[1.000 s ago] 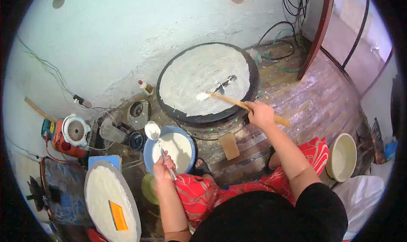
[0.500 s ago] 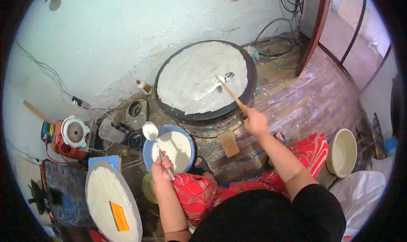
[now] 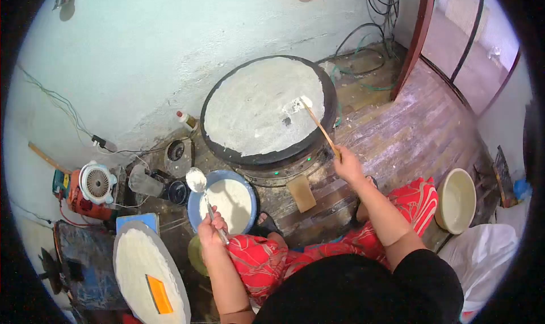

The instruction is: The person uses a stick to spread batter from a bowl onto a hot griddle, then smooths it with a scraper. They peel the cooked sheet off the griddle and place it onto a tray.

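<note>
My left hand [image 3: 212, 228] is closed around the handle of a metal ladle [image 3: 196, 180], whose batter-coated bowl hangs over the rim of a blue basin [image 3: 255, 194]. White batter [image 3: 231, 207] fills much of that basin. In my right hand [image 3: 348, 165] is a wooden stick [image 3: 321, 127], gripped near its lower end. The stick's far tip touches a wet white patch on a thin pale sheet of batter [image 3: 255, 105]. This sheet covers most of a large round black griddle [image 3: 235, 158]. A small dark bare spot shows beside the wet patch.
At left, an oval board [image 3: 122, 267] bears a pale sheet and an orange scraper [image 3: 159, 294]. Behind it are a blower-like machine [image 3: 93, 188] and a clear jug [image 3: 142, 180]. A cream basin [image 3: 456, 202] and a white sack [image 3: 482, 261] stand at right. Cables [image 3: 363, 32] hang near the doorway.
The stick's tip has moved right and slightly up on the griddle, spreading wet batter over one of the dark spots. The ladle is still held over the basin. The view has shifted slightly.
</note>
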Action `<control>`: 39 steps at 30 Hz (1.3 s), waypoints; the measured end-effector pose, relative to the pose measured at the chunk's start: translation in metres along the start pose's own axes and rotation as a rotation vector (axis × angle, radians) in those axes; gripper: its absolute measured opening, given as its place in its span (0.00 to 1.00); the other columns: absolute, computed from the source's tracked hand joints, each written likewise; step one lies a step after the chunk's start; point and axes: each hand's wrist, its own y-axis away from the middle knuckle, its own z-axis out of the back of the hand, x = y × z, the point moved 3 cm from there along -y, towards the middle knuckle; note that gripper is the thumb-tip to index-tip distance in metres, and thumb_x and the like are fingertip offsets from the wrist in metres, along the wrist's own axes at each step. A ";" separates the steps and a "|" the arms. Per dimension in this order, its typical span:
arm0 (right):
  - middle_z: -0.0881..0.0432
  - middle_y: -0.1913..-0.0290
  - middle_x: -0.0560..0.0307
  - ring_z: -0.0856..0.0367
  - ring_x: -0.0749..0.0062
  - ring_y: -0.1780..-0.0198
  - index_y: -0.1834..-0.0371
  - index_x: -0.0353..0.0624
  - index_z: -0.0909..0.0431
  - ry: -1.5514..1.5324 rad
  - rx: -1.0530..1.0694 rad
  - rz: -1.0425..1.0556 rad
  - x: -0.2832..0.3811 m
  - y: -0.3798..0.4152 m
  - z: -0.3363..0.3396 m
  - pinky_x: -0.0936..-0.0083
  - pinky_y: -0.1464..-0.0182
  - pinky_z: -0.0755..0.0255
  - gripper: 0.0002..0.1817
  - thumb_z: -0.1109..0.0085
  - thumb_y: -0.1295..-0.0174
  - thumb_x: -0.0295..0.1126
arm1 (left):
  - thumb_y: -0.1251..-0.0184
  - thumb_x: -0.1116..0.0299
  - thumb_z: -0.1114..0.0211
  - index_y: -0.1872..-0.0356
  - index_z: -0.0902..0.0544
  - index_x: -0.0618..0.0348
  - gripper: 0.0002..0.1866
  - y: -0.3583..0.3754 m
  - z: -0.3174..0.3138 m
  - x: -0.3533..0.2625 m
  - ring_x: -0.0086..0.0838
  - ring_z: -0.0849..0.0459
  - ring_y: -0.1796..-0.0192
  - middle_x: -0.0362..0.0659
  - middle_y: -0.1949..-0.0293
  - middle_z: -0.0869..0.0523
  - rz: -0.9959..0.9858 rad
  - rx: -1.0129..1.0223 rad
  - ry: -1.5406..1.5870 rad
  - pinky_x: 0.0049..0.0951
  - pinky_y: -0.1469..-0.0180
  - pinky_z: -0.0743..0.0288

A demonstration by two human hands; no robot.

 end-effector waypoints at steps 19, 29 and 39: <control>0.22 0.60 0.51 0.25 0.55 0.58 0.53 0.59 0.26 -0.024 0.096 0.041 -0.027 -0.034 -0.015 0.65 0.56 0.31 0.15 0.53 0.44 0.39 | 0.33 0.65 0.60 0.57 0.32 0.69 0.16 0.005 -0.011 0.004 0.18 0.35 0.83 0.40 0.78 0.31 -0.027 -0.021 -0.106 0.16 0.84 0.38; 0.22 0.61 0.50 0.24 0.56 0.59 0.52 0.59 0.26 -0.118 0.064 -0.119 -0.020 0.005 -0.017 0.64 0.57 0.31 0.15 0.57 0.43 0.38 | 0.36 0.63 0.53 0.54 0.30 0.58 0.14 0.023 -0.038 0.028 0.21 0.35 0.84 0.42 0.77 0.28 -0.156 0.015 -0.461 0.19 0.85 0.41; 0.22 0.69 0.44 0.23 0.53 0.66 0.52 0.52 0.27 -0.290 -0.024 -0.066 -0.030 0.026 -0.052 0.63 0.62 0.30 0.15 0.58 0.42 0.34 | 0.34 0.64 0.57 0.64 0.31 0.58 0.10 0.027 -0.078 0.087 0.23 0.34 0.88 0.42 0.81 0.27 -0.119 0.115 -0.790 0.22 0.89 0.39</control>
